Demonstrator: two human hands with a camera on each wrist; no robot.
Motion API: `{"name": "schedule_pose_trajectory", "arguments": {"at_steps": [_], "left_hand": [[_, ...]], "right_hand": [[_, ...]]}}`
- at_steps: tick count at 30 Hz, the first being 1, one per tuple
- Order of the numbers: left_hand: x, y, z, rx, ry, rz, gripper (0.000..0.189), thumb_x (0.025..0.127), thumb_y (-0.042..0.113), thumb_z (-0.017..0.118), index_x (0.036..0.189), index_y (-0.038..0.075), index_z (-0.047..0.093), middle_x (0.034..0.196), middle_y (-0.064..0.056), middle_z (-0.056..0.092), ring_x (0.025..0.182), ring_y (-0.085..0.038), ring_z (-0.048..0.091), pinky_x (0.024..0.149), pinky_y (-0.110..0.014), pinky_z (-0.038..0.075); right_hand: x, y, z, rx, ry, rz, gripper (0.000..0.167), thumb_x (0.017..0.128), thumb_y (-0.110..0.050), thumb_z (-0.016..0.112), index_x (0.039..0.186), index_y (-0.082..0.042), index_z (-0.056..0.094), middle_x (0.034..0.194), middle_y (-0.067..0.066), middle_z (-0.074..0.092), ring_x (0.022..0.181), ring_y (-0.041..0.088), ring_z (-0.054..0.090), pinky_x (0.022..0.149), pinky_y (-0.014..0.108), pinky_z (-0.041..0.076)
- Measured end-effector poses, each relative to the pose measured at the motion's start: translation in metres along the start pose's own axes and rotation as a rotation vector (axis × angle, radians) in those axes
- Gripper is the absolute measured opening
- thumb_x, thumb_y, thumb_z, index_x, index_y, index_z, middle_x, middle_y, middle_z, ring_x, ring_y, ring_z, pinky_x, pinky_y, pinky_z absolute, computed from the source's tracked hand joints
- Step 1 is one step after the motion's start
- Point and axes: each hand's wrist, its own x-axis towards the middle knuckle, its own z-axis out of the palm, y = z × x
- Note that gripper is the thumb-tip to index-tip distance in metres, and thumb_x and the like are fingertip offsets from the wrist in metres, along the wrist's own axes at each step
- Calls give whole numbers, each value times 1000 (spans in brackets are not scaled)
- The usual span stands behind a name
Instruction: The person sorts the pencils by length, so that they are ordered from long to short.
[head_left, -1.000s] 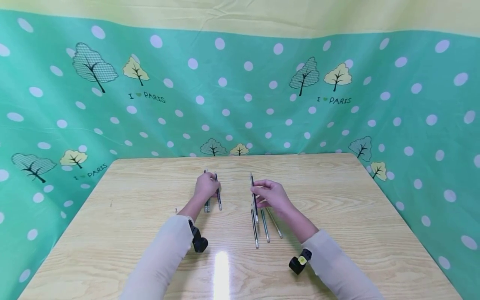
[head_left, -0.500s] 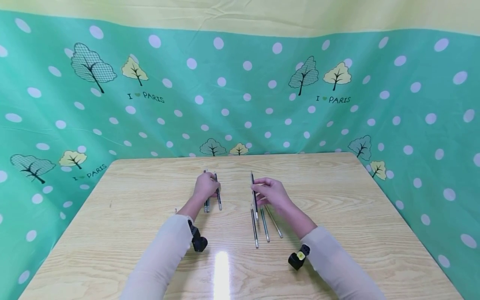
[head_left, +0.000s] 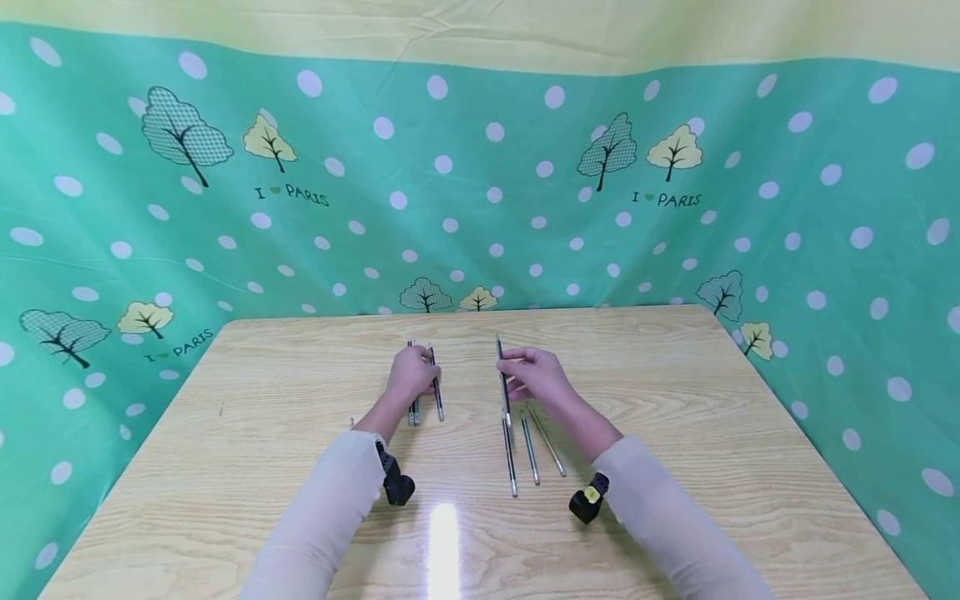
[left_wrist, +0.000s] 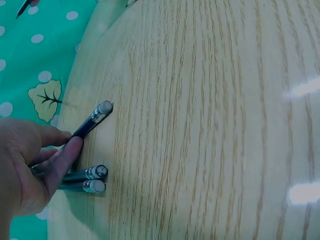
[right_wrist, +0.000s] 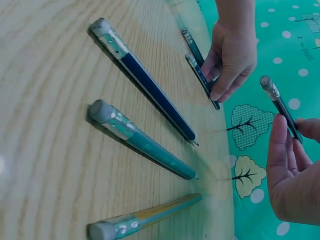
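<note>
My left hand (head_left: 411,372) pinches a dark pencil (left_wrist: 91,123) between thumb and fingers, low over the table, its eraser end toward me. Beside it, two more pencils (left_wrist: 80,187) lie side by side, partly hidden by that hand. To the right, my right hand (head_left: 542,377) holds another dark pencil (right_wrist: 283,109) between thumb and fingertips, raised and pointing away from me. Nearer me lie three pencils with eraser ends toward me: a dark blue one (right_wrist: 156,100), a green one (right_wrist: 152,152) and a yellow one (right_wrist: 165,210).
The wooden table (head_left: 675,400) ends at a green dotted cloth (head_left: 480,183) hanging behind and at both sides. A small pale tip (head_left: 352,422) shows at the left forearm's outer side. Light glares off the table (head_left: 442,550) in front.
My right hand has moved slightly away from me and to the left, carrying its pencil. My left hand and the pencils on the table have stayed in place.
</note>
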Motion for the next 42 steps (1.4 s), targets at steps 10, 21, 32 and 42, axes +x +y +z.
{"name": "schedule_pose_trajectory", "arguments": {"at_steps": [10, 21, 32, 42], "left_hand": [[-1, 0, 1, 12, -1, 4, 43, 87, 8, 61, 128, 0, 50, 100, -17, 59, 61, -15, 62, 54, -19, 57], [-4, 2, 1, 15, -7, 16, 43, 88, 7, 60, 129, -1, 49, 115, -22, 56, 62, -15, 62, 53, -19, 57], [-5, 4, 0, 39, 1, 6, 43, 88, 6, 60, 128, -1, 49, 118, -23, 55, 61, -15, 62, 52, -19, 57], [-5, 5, 1, 36, 9, 16, 43, 88, 4, 58, 129, -1, 49, 121, -22, 55, 65, -17, 64, 55, -20, 58]], "right_hand": [[13, -3, 9, -35, -24, -28, 32, 87, -17, 65, 117, -5, 61, 87, 7, 64, 62, 12, 61, 60, 27, 60], [21, -7, 18, -69, -8, -22, 28, 86, -20, 67, 112, -9, 64, 93, 7, 63, 64, 12, 62, 58, 24, 59], [26, -9, 24, -91, -13, -25, 28, 87, -20, 66, 112, -9, 63, 92, 6, 63, 63, 12, 61, 58, 25, 59], [32, -7, 29, -92, -5, -23, 26, 88, -20, 65, 111, -9, 63, 92, 6, 62, 62, 12, 61, 57, 24, 59]]}}
